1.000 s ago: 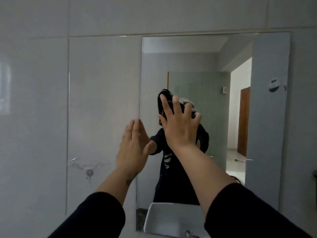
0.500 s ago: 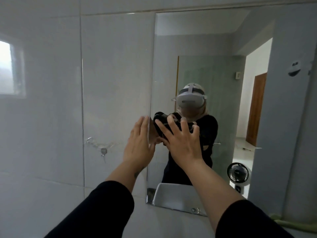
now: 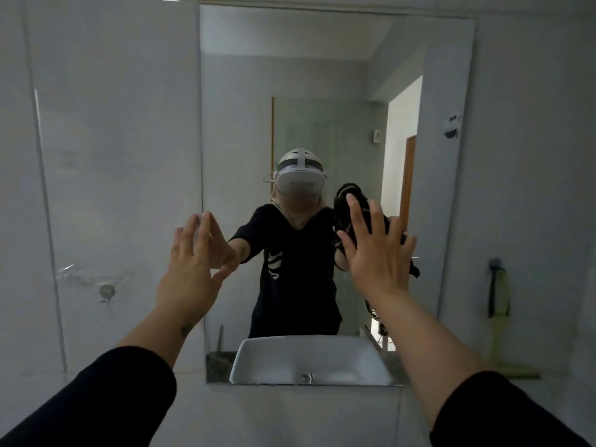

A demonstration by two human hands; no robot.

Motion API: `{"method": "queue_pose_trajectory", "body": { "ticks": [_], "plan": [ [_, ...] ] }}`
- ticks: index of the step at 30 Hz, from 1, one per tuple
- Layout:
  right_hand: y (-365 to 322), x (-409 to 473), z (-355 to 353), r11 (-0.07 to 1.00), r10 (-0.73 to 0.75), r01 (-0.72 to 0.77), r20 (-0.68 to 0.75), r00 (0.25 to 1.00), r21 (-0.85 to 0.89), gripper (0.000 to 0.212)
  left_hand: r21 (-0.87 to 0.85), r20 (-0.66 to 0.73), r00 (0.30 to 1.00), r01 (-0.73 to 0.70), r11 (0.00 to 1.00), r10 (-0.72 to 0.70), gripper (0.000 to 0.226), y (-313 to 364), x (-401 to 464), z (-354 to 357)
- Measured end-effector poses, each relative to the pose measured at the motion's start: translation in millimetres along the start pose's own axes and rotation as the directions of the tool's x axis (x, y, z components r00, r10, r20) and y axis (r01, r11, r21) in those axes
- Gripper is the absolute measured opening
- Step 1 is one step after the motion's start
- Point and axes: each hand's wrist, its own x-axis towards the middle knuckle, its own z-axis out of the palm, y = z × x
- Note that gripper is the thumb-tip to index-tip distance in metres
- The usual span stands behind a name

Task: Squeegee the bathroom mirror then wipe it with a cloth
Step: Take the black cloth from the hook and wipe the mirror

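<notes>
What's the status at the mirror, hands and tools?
Left hand open, flat at mirror edge. Right hand pressing dark cloth to glass. Squeegee hanging on wall. Nothing obstructing.

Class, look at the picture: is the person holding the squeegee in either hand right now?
No: the squeegee hangs on the wall right of the mirror, while the left hand is empty and the right hand presses a dark cloth.

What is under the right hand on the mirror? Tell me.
A dark cloth, pressed to the mirror; its edges show past the right hand. Its middle and the glass behind are covered.
</notes>
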Motion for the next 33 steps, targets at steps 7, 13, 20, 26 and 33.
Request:
{"method": "queue_pose_trajectory", "body": {
  "ticks": [7, 13, 20, 26, 33],
  "plan": [
    [54.0, -18.7, 3.1, 0.890, 0.449, -0.448, 0.008, 0.893, 0.083, 0.057, 0.031, -0.020, 1.000, 0.000, 1.000, 0.001, 0.110, -8.2, 3.7, 8.4],
    [65.1, -64.3, 20.5, 0.848, 0.523, -0.523, 0.028, 0.852, 0.089, 0.057, 0.062, -0.031, 0.999, 0.022, 0.998, -0.020, 0.118, -16.1, 12.2, 17.4],
    [31.4, -94.6, 35.4, 0.888, 0.455, -0.457, 0.044, 0.889, 0.051, 0.057, 0.092, -0.042, 0.999, 0.007, 0.996, -0.003, 0.120, -21.5, 13.9, 21.6],
    [-26.8, -66.2, 29.8, 0.971, 0.228, -0.228, 0.003, 0.974, 0.078, 0.056, 0.069, -0.034, 0.999, -0.020, 0.997, 0.022, 0.114, -15.4, 7.0, 14.4],
    [-108.5, -45.3, 24.5, 0.990, -0.064, 0.064, -0.008, 0.998, 0.126, 0.065, 0.007, 0.015, 0.998, -0.054, 0.998, 0.054, 0.098, -7.4, -3.4, -3.3]
  ]
}}
